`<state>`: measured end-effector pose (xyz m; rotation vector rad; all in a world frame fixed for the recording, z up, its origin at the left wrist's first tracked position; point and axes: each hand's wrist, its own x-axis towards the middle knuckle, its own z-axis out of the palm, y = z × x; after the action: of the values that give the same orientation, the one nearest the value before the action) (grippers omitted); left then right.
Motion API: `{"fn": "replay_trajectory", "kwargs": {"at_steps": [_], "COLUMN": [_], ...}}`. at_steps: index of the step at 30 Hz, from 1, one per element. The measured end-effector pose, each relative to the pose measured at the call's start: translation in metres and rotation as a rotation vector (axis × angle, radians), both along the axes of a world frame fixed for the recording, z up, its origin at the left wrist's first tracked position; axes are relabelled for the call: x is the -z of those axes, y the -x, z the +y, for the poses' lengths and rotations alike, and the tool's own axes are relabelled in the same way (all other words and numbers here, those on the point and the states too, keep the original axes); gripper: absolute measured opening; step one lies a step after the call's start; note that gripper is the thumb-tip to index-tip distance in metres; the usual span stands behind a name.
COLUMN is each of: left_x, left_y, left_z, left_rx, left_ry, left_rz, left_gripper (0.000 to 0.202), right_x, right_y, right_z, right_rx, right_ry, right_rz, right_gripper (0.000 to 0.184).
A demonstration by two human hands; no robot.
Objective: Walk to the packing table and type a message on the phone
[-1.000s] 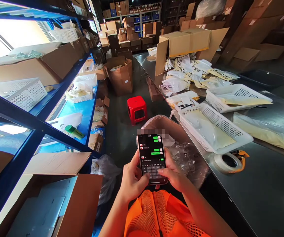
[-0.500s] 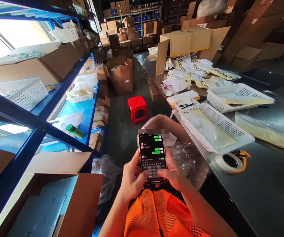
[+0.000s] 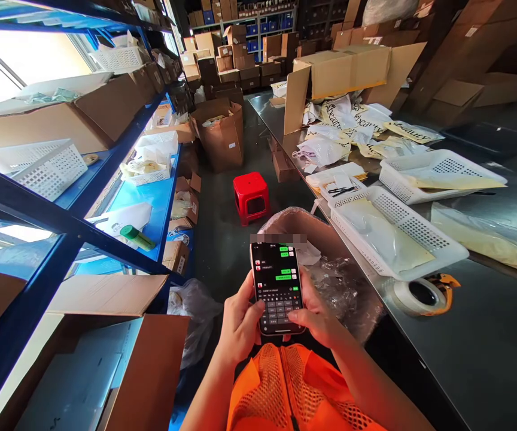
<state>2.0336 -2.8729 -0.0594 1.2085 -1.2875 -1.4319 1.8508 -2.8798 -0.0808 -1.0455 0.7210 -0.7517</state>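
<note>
A black smartphone [image 3: 277, 281] with a lit chat screen and keyboard is upright in front of my chest, gripped by both hands. My left hand [image 3: 239, 323] wraps its left edge, thumb over the lower screen. My right hand [image 3: 316, 317] cups the right edge and bottom, thumb resting on the keyboard area. An orange mesh vest [image 3: 292, 389] shows below my hands.
Blue shelving [image 3: 61, 221] with cardboard boxes and white baskets lines the left. A red stool [image 3: 250, 197] stands in the aisle. On the right, a steel table [image 3: 474, 353] carries white baskets [image 3: 393, 230], a tape dispenser [image 3: 422, 294] and printed bags. A plastic-lined box [image 3: 330, 275] sits behind the phone.
The view has tilted slightly; the phone and both hands stay in nearly the same place. My right thumb has shifted a little on the keyboard.
</note>
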Motion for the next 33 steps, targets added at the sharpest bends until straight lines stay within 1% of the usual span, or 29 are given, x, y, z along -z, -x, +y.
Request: {"fn": "replay_trajectory", "kwargs": {"at_steps": [6, 10, 12, 14, 16, 20, 24, 28, 31, 33], "left_x": [0.005, 0.012, 0.015, 0.017, 0.018, 0.020, 0.022, 0.023, 0.022, 0.020], "left_y": [0.001, 0.001, -0.001, -0.002, -0.004, -0.004, -0.004, -0.002, 0.001, 0.005], "left_z": [-0.002, -0.004, -0.005, -0.005, -0.004, -0.003, -0.002, 0.000, 0.001, 0.001], "left_rx": [0.018, 0.009, 0.060, 0.120, 0.144, 0.113, 0.098, 0.099, 0.052, 0.025], "left_ry": [0.026, 0.058, 0.088, 0.113, 0.120, 0.137, 0.146, 0.163, 0.144, 0.101], "left_rz": [-0.018, -0.060, -0.023, 0.002, -0.010, -0.035, -0.041, 0.023, 0.025, 0.051], "left_gripper": [0.062, 0.061, 0.067, 0.079, 0.086, 0.078, 0.074, 0.075, 0.074, 0.074], "right_x": [-0.004, -0.005, -0.002, 0.001, 0.005, 0.008, 0.007, 0.009, 0.009, 0.008], "right_y": [-0.001, -0.001, 0.000, 0.002, 0.003, 0.003, 0.001, 0.003, 0.007, 0.010], "right_z": [0.001, 0.002, 0.001, 0.001, 0.001, 0.000, -0.001, -0.004, -0.008, -0.012], "right_rx": [0.016, 0.018, 0.007, 0.002, 0.037, 0.063, 0.044, 0.014, -0.020, -0.050], "right_ry": [0.000, 0.012, 0.030, 0.043, 0.055, 0.069, 0.026, 0.024, 0.031, 0.025], "right_rz": [0.001, -0.003, -0.007, -0.003, 0.016, 0.023, 0.050, 0.030, 0.023, 0.023], "right_gripper": [0.091, 0.091, 0.092, 0.094, 0.094, 0.087, 0.078, 0.081, 0.081, 0.081]}}
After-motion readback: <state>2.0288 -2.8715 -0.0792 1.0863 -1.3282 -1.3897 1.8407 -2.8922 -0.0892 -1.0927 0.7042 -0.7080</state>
